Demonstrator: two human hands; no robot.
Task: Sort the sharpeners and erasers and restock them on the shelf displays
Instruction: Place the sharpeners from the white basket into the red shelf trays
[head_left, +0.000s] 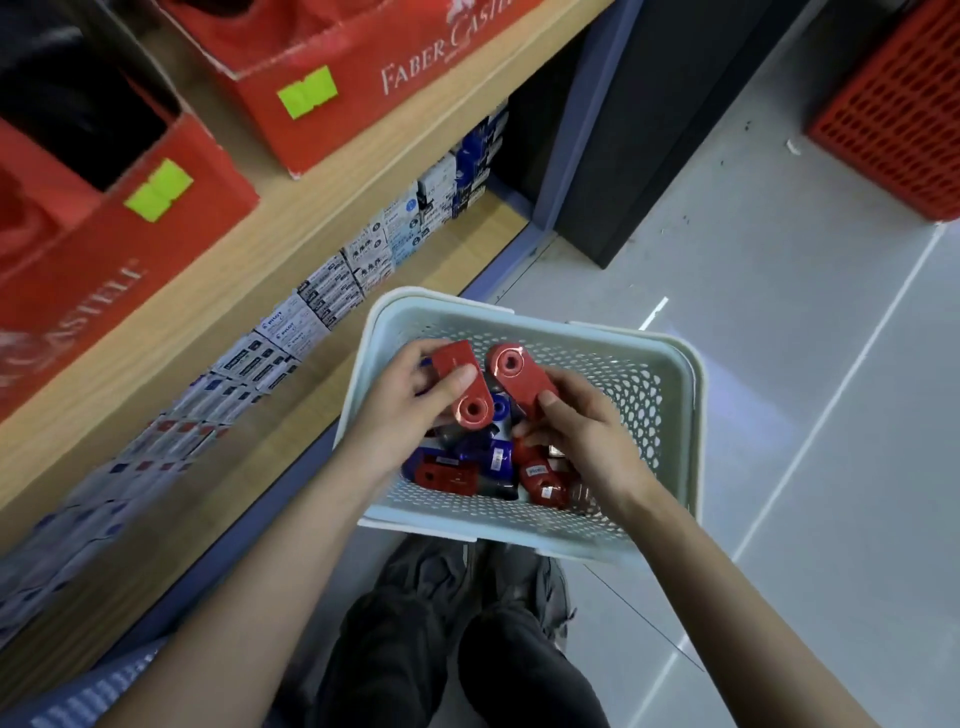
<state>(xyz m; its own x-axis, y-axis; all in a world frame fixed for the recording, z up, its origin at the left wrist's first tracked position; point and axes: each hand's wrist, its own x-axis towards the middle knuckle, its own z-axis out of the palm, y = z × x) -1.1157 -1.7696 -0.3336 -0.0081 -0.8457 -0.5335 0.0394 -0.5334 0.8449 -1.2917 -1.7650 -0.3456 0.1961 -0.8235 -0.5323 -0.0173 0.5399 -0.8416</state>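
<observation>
A pale perforated basket (675, 395) rests on my lap. It holds several red and blue sharpeners (457, 470) in a heap. My left hand (410, 405) grips one red sharpener (460, 382) above the heap, thumb across its top. My right hand (576, 431) holds a second red sharpener (517, 376) beside the first, its round hole facing up. The two sharpeners sit close together over the basket's middle.
A wooden shelf (332, 218) runs along my left, carrying red Faber-Castell display boxes (363, 67) with green stickers. Rows of small white and blue boxes (322, 306) fill the shelf below. A red crate (898, 104) stands far right on the grey floor.
</observation>
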